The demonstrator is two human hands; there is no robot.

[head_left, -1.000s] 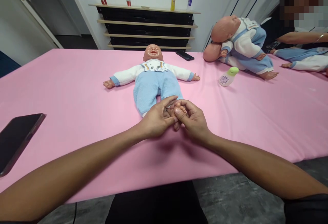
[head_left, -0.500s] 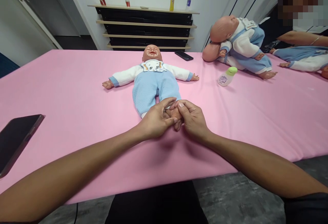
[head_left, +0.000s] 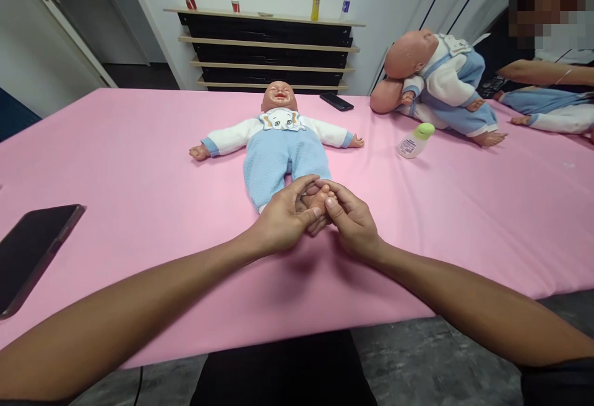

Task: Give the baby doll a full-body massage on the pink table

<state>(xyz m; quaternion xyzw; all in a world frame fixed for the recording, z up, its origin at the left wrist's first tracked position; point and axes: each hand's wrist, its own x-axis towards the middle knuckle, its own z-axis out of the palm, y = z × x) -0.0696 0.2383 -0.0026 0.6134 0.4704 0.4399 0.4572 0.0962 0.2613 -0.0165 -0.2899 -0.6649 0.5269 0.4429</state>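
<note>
A baby doll (head_left: 286, 146) in a white and light-blue outfit lies on its back on the pink-covered table (head_left: 153, 189), head away from me and arms spread. Its near foot (head_left: 319, 202) sits between my two hands, toes up. My left hand (head_left: 288, 215) wraps around the foot from the left, thumb on the sole. From the right, my right hand (head_left: 353, 219) grips the same foot, thumb near the toes and fingers behind. My hands partly cover the leg's lower end. The doll's other foot is mostly hidden behind my left hand.
A dark phone (head_left: 34, 251) lies at left, another phone (head_left: 336, 101) beyond the doll. A lotion bottle (head_left: 414, 142) with a green cap stands tilted at right. Farther right are two stacked dolls (head_left: 440, 78) and a person's arm (head_left: 542, 72) over another doll. Shelves (head_left: 273, 41) stand behind.
My right thumb and fingers have moved off the toe tips, and more of the toes and sole shows. My left hand keeps its hold. The view has shifted slightly.
</note>
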